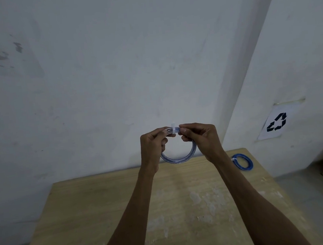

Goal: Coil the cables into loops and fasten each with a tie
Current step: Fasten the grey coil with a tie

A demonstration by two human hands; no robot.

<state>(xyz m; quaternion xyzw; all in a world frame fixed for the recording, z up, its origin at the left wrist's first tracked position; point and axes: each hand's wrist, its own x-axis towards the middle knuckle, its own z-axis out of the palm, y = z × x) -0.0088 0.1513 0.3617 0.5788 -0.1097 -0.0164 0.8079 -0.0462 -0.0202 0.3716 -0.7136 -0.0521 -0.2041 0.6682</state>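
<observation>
Above the far edge of the wooden table (109, 202), both hands hold a coiled blue cable (179, 159) upright in the air. Left hand (153, 145) and right hand (199, 136) each pinch the top of the loop, either side of a white tie (173, 129) wrapped around it. Its lower arc hangs free below the fingers. A second tied coil (242, 161) lies at the table's far right corner.
</observation>
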